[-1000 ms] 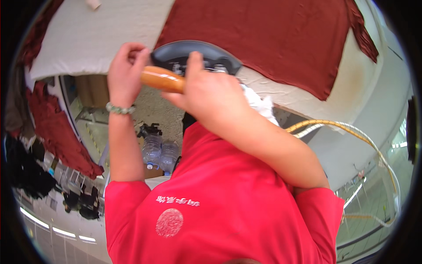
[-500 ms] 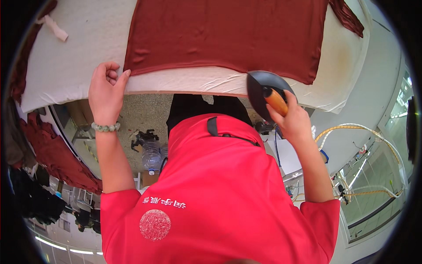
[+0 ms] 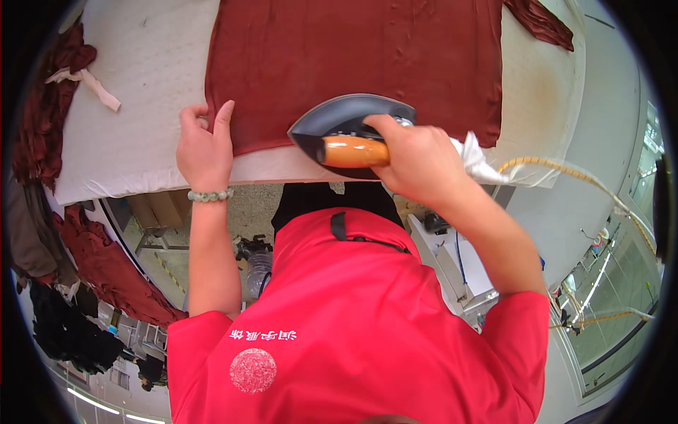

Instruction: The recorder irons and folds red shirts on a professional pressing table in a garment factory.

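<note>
A dark red, smooth cloth garment [image 3: 311, 63] lies spread on the padded white table [image 3: 148, 85]. My left hand [image 3: 205, 152] is at its near left corner, fingers curled and thumb over the cloth, with the edge running between them. In my right hand [image 3: 424, 159] is a dark iron [image 3: 339, 116], gripped by its orange-brown handle [image 3: 353, 151]. The iron is over the garment's near hem, its pointed tip toward the left. Its body covers part of the hem, and its sole cannot be seen.
White cloth wraps the iron's yellow-and-white hose [image 3: 544, 164], which runs off right. More dark red cloth lies at the table's left [image 3: 53, 120] and far right [image 3: 540, 25]. A pale strip [image 3: 102, 92] is near the left edge. Below are a plastic bottle [image 3: 259, 272] and boxes [image 3: 157, 210].
The iron has swung left from beside the table's front edge onto the garment's hem, its tip now pointing left. My left hand has moved slightly right, over the garment's corner.
</note>
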Tool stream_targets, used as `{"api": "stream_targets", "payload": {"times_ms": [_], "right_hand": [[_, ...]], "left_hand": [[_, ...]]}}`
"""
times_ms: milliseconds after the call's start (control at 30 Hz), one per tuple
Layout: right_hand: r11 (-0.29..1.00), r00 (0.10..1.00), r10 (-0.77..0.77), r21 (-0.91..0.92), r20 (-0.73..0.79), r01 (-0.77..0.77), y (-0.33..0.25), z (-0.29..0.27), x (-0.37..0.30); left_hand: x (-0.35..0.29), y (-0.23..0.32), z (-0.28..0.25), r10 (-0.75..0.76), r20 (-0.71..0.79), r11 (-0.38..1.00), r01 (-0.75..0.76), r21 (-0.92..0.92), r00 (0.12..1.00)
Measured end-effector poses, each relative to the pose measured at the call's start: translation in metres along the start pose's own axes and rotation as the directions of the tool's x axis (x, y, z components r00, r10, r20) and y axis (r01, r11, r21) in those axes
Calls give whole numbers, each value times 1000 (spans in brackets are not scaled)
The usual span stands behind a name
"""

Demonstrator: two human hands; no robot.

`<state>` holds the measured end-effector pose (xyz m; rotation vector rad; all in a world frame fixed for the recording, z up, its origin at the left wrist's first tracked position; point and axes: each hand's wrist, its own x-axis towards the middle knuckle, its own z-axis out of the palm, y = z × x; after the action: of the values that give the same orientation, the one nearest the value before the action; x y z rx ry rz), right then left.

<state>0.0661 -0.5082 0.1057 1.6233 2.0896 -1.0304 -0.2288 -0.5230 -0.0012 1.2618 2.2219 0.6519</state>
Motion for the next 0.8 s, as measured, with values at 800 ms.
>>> {"api": "stream_targets", "payload": {"times_ms": [800], "right_hand": [[995,885,44,-60,-463,-80,117,-97,44]], "left_hand": [[-9,-23,-21,-79,41,985,84,-150,996]]}}
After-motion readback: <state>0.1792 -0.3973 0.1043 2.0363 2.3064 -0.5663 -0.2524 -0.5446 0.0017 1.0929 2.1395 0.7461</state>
